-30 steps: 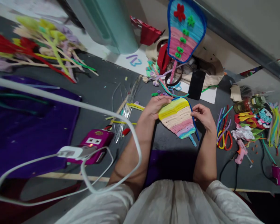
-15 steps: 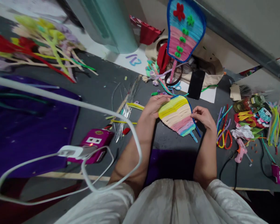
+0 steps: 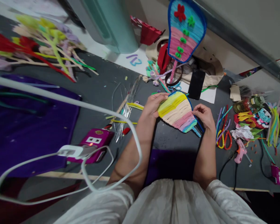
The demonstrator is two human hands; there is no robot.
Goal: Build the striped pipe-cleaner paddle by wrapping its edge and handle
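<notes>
A striped fan-shaped piece [image 3: 176, 112], with yellow, cream, pink, purple and blue bands, is held above the dark table. My left hand [image 3: 154, 105] grips its upper left edge between thumb and fingers. At the right edge, my right hand [image 3: 203, 115] pinches the dark blue strip [image 3: 189, 102] that runs along the rim. The loose end of this strip hangs down beside a short light blue stem [image 3: 196, 132]. Above, a finished-looking blue and pink fan [image 3: 185, 31] stands upright with a red flower and green bits on it.
A black phone [image 3: 196, 84] lies behind the piece. Scissors [image 3: 228, 139], a pink glue gun [image 3: 240, 151] and glass jars [image 3: 249, 103] are at right. A white cable [image 3: 107, 110] crosses the left side over a purple power strip [image 3: 96, 143]. Wires [image 3: 126, 119] lie left of my hands.
The striped piece has shifted slightly upward and tilted. My right hand has moved a little along with it, still pinching the blue strip at the edge.
</notes>
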